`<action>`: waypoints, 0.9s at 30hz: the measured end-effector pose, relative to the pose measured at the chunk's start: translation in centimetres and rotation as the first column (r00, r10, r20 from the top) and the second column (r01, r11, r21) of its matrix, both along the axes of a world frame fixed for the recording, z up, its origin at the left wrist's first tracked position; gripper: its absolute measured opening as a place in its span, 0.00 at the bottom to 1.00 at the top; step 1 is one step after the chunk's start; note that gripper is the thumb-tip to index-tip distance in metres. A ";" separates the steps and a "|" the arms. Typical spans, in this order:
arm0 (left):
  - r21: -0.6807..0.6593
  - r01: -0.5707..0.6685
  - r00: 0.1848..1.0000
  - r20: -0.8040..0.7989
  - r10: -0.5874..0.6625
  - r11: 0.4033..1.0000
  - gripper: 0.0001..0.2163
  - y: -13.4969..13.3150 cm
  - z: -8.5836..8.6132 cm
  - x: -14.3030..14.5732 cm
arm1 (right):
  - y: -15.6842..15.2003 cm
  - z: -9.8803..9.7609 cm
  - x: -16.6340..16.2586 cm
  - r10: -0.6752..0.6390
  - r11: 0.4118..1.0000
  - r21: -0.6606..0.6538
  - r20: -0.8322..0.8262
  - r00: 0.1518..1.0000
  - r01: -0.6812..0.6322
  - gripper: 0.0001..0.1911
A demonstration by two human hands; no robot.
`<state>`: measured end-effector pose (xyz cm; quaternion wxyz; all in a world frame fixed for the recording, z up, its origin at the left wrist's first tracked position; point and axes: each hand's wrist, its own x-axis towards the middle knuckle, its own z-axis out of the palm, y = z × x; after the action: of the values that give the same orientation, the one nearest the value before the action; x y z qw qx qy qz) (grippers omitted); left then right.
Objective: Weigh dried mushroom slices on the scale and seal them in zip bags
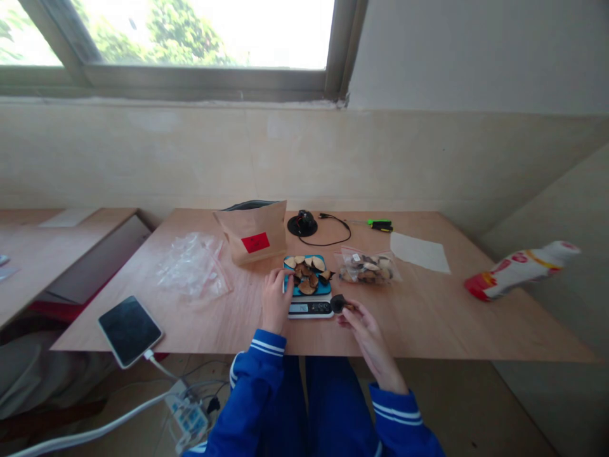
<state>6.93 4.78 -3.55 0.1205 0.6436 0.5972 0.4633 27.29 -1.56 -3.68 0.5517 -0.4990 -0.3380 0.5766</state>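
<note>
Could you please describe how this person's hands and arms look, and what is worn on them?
The bare left hand and bare right hand show no gloves. The arms are covered by a long blue fabric left sleeve and a matching long blue fabric right sleeve, both white-striped near the wrist.

Your light is daylight from the window (280,32), its panes blown out to near white around the foliage (185,28). The wall (190,152) below looks muted, and the counter (428,317) carries soft, faint shadows. Wide-angle distortion stretches the bottle (518,270) toward your right edge; fine detail is soft, leaving the scale's display (299,308) hard to read.
</note>
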 end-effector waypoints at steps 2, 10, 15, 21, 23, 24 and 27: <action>-0.026 0.004 1.000 0.021 -0.004 1.000 0.10 2.1 0.3 -0.5 | 0.0 -0.1 0.1 -0.004 1.000 0.001 0.014 1.000 0.004 0.22; -0.157 0.146 0.984 0.121 -0.128 0.977 0.04 7.1 -0.9 -2.9 | 0.3 -0.3 1.0 -0.039 0.999 -0.013 0.049 0.998 0.040 0.24; -0.190 0.078 0.964 0.267 -0.025 0.979 0.05 6.4 -1.6 -3.1 | 2.7 1.1 0.1 0.014 0.998 0.065 0.158 0.987 -0.024 0.24; -0.180 -0.024 0.888 0.448 0.104 0.983 0.14 3.3 -0.5 -4.4 | 9.4 4.8 -2.7 0.102 0.910 0.323 0.433 0.896 -0.259 0.15; -0.165 -0.077 0.801 0.577 0.160 0.983 0.20 0.7 0.0 -5.4 | 11.1 5.8 -3.7 0.124 0.874 0.349 0.515 0.848 -0.339 0.13; -0.172 -0.105 0.781 0.595 0.189 0.979 0.21 -0.7 0.3 -5.8 | 11.6 6.1 -4.0 0.139 0.863 0.344 0.544 0.828 -0.371 0.12; -0.227 -0.164 0.733 0.623 0.272 0.960 0.22 -4.9 0.4 -6.5 | 12.7 6.6 -4.9 0.188 0.848 0.302 0.595 0.781 -0.435 0.12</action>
<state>0.41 -0.12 -3.12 0.3145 0.3571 0.6243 0.6195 22.41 11.09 2.97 0.4213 -0.4449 -0.6767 0.4082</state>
